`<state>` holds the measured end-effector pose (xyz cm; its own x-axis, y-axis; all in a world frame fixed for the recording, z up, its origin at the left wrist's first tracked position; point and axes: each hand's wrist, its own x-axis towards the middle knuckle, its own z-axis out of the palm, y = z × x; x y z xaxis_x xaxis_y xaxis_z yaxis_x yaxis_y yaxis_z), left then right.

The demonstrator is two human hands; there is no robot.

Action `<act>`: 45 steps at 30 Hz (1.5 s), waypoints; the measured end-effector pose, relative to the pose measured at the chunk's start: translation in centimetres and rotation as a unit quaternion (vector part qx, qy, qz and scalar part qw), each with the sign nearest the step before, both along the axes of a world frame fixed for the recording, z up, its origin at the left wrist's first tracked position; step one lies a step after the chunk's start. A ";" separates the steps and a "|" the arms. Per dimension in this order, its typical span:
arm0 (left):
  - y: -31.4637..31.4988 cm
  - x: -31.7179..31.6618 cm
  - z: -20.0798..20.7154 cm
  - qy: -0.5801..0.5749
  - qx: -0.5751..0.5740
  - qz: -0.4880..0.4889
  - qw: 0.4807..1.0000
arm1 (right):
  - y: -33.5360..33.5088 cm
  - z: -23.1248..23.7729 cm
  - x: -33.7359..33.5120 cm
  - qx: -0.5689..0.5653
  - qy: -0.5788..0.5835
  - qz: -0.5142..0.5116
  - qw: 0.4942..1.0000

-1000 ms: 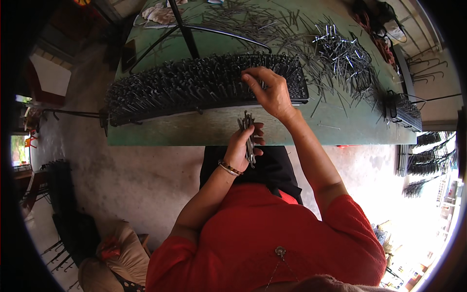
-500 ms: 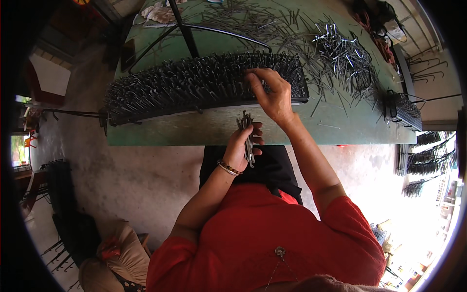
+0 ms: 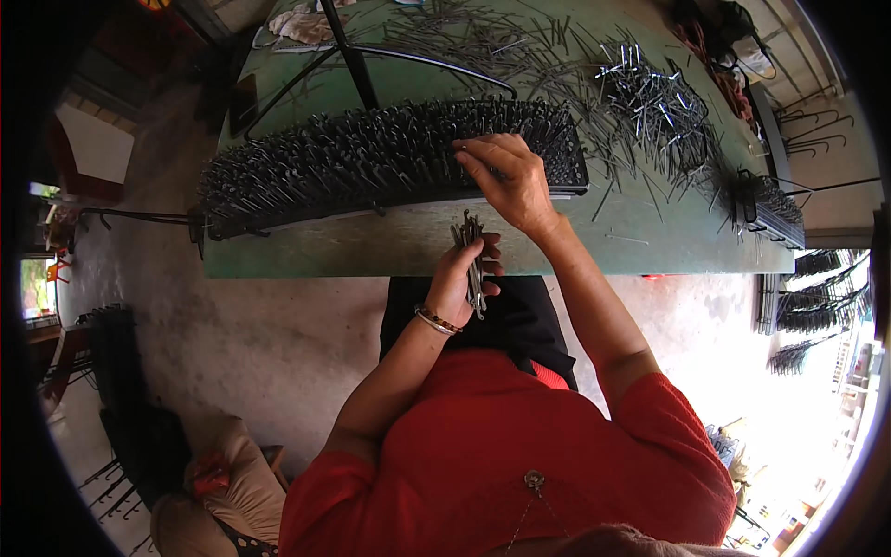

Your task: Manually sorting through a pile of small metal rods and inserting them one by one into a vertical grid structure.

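Note:
A long black rack (image 3: 302,220) lies across the near part of the table, densely packed with thin dark metal hooks (image 3: 325,153) standing on end. Over its right half is my right hand (image 3: 515,181), thumb and forefinger pinched together among the tops of the hooks. What sits in that pinch is too small to make out. Just in front of the table's near edge, my left hand (image 3: 451,286) is closed around a bundle of thin metal hooks (image 3: 475,265), held roughly upright with ends sticking out above and below the fingers.
The green table (image 3: 390,251) carries a loose pile of shiny metal pieces (image 3: 664,111) at the right, with more scattered behind the rack. A black stand (image 3: 357,74) rises behind the rack. A smaller filled rack (image 3: 775,212) is at the right edge, and a cloth (image 3: 302,28) lies far left.
My right hand has shifted slightly left along the rack, its fingers still pinched. The left hand and its bundle have stayed in place.

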<state>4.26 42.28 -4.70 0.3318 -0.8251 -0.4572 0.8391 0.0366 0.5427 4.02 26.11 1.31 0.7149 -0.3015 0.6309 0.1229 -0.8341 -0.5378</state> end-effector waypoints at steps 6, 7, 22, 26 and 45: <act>0.1 0.1 -0.1 -0.001 0.000 0.001 1.000 | 0.2 0.0 0.0 0.055 -0.008 -0.009 0.998; 0.1 0.1 -0.1 -0.002 0.000 0.000 1.000 | 0.3 -0.1 0.0 0.090 -0.009 -0.033 0.995; 0.1 0.1 0.0 -0.004 -0.019 -0.007 1.000 | 0.5 -1.2 0.6 -0.010 -0.104 -0.065 0.992; 0.0 -0.1 0.2 -0.011 -0.015 -0.021 1.000 | 0.3 -1.7 0.5 -0.040 -0.069 -0.061 0.995; -0.1 0.3 1.3 0.001 -0.060 -0.034 0.998 | 0.7 0.8 -2.9 0.071 0.024 -0.053 0.996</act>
<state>4.54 42.18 -3.41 0.2718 -0.8946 -0.3547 0.8433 0.0438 0.5357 1.15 26.81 2.08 0.7021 -0.4615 0.5423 0.0090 -0.7558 -0.6548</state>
